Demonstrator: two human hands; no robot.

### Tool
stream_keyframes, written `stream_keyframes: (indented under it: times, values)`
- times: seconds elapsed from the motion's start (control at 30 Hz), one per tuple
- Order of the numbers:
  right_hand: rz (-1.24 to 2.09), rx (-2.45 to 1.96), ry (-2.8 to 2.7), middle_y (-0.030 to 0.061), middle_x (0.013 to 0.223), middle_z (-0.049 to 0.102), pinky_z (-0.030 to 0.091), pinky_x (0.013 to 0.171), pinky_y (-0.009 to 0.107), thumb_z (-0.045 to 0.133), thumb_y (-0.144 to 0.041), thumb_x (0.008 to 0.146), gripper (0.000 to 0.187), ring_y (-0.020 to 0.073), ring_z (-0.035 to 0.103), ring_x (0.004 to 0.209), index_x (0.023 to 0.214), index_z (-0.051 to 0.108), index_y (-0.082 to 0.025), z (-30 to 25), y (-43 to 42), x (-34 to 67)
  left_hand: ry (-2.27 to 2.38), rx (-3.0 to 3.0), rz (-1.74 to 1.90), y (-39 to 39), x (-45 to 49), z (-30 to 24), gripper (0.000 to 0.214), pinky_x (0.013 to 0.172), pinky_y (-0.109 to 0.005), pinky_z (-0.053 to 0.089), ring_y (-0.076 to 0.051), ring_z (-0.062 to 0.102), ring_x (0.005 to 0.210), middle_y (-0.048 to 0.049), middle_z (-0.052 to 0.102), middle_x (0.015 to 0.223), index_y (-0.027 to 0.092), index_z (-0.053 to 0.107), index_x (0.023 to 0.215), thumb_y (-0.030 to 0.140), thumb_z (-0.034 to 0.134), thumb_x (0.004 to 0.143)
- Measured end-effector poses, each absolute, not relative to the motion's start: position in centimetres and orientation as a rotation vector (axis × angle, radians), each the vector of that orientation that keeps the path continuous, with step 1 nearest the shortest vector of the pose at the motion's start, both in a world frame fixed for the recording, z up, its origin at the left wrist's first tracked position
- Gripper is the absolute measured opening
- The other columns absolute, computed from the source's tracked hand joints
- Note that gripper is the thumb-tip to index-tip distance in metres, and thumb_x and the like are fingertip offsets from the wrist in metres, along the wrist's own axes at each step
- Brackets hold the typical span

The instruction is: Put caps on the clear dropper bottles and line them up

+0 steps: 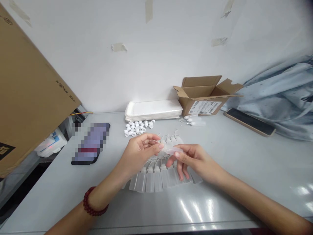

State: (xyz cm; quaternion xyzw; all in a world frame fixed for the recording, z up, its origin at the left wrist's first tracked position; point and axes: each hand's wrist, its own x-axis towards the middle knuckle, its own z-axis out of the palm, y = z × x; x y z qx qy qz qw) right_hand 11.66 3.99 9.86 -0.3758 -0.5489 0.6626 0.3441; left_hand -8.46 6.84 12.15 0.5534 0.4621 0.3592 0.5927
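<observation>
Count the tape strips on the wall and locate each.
5: an upper-left strip, a top-centre strip, an upper-right strip, a lower-right strip beneath it, and a lower strip left of centre. More may lie out of frame.

We find both forearms bare, entering from the lower corners and converging at the centre of the view. The left forearm (111, 187) slopes up and inward; we record the left wrist (120, 176) as roughly in line with it. The left hand (138, 151) is in a pinch: thumb (153, 150) extended toward the right hand (197, 160), fingers (152, 136) curved above. The right forearm (249, 195) runs up from the lower right, with the right wrist (218, 174) near straight. We note its hand also pinching, thumb pointing inward, lower fingers bent downward and spread apart. We observe the two hands near each other, fingertips facing.
</observation>
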Motion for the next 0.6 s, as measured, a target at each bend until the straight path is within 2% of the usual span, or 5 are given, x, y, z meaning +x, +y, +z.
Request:
stream_keyframes:
  times: [0.1,0.17,0.3,0.43,0.6]
  values:
    - [1.721,-0.989,-1.423,-0.0004,0.055,0.063,0.044,0.039,0.017,0.056,-0.044,0.089,0.033,0.0086,0.058,0.041,0.088,0.064,-0.011,9.94,3.95,11.53,1.081,1.298,0.831,6.78,-8.45,11.93,0.027,0.064,-0.022,0.046,-0.008,0.057,0.064,0.0029,0.062,0.075,0.018,0.063,0.096,0.034,0.073,0.076]
    - [1.732,-1.007,-1.399,0.0001,0.054,0.063,0.043,0.038,0.018,0.056,-0.047,0.088,0.036,0.0096,0.058,0.040,0.086,0.063,-0.012,9.90,3.99,11.50,1.067,1.295,0.861,6.79,-8.48,11.78,0.028,0.068,-0.022,0.048,-0.009,0.058,0.070,0.0022,0.062,0.078,0.018,0.063,0.097,0.032,0.075,0.075]
    - [1.775,-1.003,-1.340,0.0077,0.069,0.071,0.042,0.035,0.018,0.053,-0.051,0.089,0.042,0.0097,0.059,0.040,0.079,0.062,-0.011,9.54,4.17,11.52,0.976,1.299,0.926,6.88,-8.50,11.55,0.033,0.081,-0.024,0.049,-0.013,0.060,0.090,-0.0007,0.064,0.090,0.018,0.062,0.099,0.023,0.078,0.071]
    - [1.805,-0.976,-1.319,0.0122,0.077,0.073,0.041,0.035,0.017,0.050,-0.051,0.090,0.045,0.0088,0.059,0.039,0.078,0.061,-0.010,9.25,4.26,11.56,0.918,1.283,0.932,6.90,-8.43,11.72,0.037,0.083,-0.026,0.049,-0.013,0.061,0.091,-0.0011,0.065,0.092,0.017,0.061,0.100,0.019,0.079,0.068]
    - [1.759,-0.984,-1.370,0.0100,0.077,0.072,0.042,0.036,0.018,0.053,-0.051,0.088,0.041,0.0092,0.060,0.041,0.084,0.061,-0.011,9.69,4.02,11.60,0.979,1.253,0.894,6.76,-8.35,12.27,0.022,0.082,-0.026,0.049,-0.014,0.062,0.086,-0.0024,0.067,0.090,0.016,0.066,0.092,0.028,0.074,0.075]
